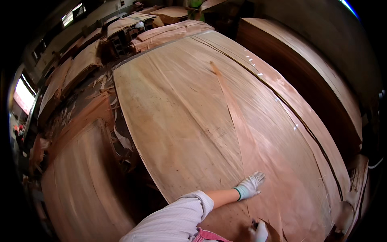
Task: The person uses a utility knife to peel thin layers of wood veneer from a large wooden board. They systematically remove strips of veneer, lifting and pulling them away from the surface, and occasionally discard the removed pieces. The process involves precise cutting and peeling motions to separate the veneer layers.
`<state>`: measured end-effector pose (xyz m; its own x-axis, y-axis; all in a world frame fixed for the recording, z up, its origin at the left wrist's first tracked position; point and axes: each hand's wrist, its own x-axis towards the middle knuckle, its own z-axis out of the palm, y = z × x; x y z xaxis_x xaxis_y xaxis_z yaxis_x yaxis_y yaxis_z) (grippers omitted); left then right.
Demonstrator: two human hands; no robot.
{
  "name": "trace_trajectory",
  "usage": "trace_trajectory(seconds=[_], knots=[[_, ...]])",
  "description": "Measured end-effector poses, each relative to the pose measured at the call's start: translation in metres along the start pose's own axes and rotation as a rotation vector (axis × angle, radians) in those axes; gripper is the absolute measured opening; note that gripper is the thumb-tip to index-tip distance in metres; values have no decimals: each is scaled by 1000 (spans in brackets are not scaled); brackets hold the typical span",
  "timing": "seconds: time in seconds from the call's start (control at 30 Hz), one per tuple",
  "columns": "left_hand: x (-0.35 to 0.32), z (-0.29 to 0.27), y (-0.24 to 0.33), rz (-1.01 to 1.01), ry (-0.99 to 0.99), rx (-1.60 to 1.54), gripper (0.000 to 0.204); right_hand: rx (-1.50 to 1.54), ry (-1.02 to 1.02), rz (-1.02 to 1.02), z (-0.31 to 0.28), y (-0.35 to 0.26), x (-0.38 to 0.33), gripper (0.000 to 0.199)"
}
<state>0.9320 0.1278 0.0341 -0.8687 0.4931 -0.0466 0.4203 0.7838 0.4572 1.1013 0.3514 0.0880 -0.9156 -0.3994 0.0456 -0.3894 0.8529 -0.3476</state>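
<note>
A large sheet of pale wood veneer [173,121] lies in front of me, with a narrow, pinkish, pointed strip of veneer [238,125] running along its middle. On the lower part of that strip, my left hand [250,185] presses flat in a white glove with a green cuff, fingers stretched out. My right hand [261,232], also in a white glove, is low at the bottom edge, closer to me. Its fingers look closed around a small dark thing, which is partly hidden and too unclear to name.
A long dark line, like a cord [298,117], runs down the sheet's right side. Beyond it stands a tall veneer stack [298,60]. At left are another curved sheet [84,181] and torn scraps [98,86]. More stacks [173,34] sit at the far end.
</note>
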Motion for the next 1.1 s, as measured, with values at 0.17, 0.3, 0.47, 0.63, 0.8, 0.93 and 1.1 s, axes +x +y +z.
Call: trace_trajectory(seconds=[0.17, 0.3, 0.47, 0.63, 0.8, 0.93, 1.1], knots=[[5, -1, 5, 18, 9, 3, 70, -92, -59, 374, -11, 32, -90, 16], [7, 3, 5, 20, 16, 17, 70, 47, -14, 611, -31, 51, -121, 19], [8, 2, 4, 14, 23, 25, 70, 122, -54, 821, 4, 114, -180, 28], [9, 8, 1, 7, 27, -9, 71, 191, -23, 829, -13, 115, -196, 35], [18, 9, 13, 64, 42, 19, 71, 141, -3, 865, -48, 80, -165, 32], [12, 11, 9, 28, 21, 33, 71, 214, 77, 872, -79, 78, -123, 30], [26, 43, 1, 33, 51, -133, 72, 347, 351, 941, -145, 68, -64, 28]])
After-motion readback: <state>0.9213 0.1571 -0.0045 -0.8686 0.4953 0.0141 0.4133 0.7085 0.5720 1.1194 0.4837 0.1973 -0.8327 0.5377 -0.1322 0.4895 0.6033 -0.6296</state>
